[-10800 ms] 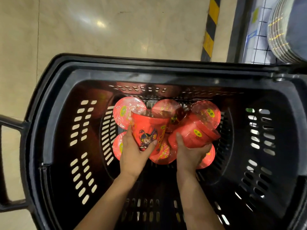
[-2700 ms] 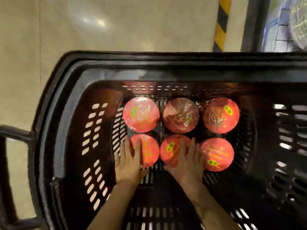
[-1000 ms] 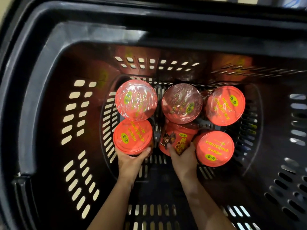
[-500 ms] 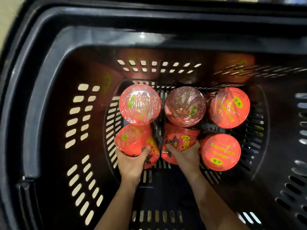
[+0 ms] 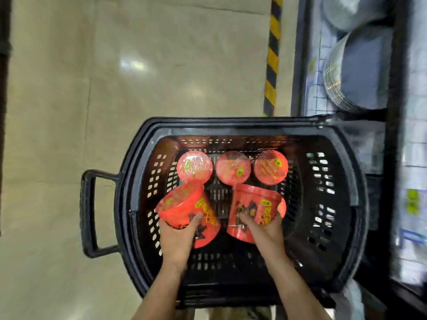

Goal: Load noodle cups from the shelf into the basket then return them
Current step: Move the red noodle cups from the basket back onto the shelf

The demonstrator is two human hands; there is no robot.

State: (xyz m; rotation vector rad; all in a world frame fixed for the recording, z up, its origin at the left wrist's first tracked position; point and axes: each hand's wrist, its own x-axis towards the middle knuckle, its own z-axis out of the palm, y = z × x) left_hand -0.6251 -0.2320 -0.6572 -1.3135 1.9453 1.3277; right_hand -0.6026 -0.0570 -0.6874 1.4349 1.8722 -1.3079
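A person's left hand (image 5: 178,236) and right hand (image 5: 265,229) each grip a red noodle cup above the black basket (image 5: 242,128) on a tiled shop floor (image 5: 92,88), fingers and thumbs curled round the cup walls. The left cup (image 5: 184,206) is tipped so its sealed lid faces up and away to the left of the hand, its long axis slanting from the palm outward; a second red base shows just under and to the right of that hand, though whether it is a separate cup held with it cannot be told. The right cup (image 5: 254,202) stands nearly level with its printed side toward the camera, rim away from the wrist, and the edge of another lid peeks out just beyond that hand's fingers. Ahead of both hands, lower in the basket, three more cups (image 5: 233,167) sit upright in a row, lids up, the leftmost just beyond the left hand's cup. The shelving (image 5: 360,77) lies to the right of the right hand, blurred and holding stacked grey goods. Judged from this, the return leg is under way, and the coming move turns on that sideways relation: the shelf is on the right hand's side, so that hand is the nearer, while the left cup must cross over the basket to reach it
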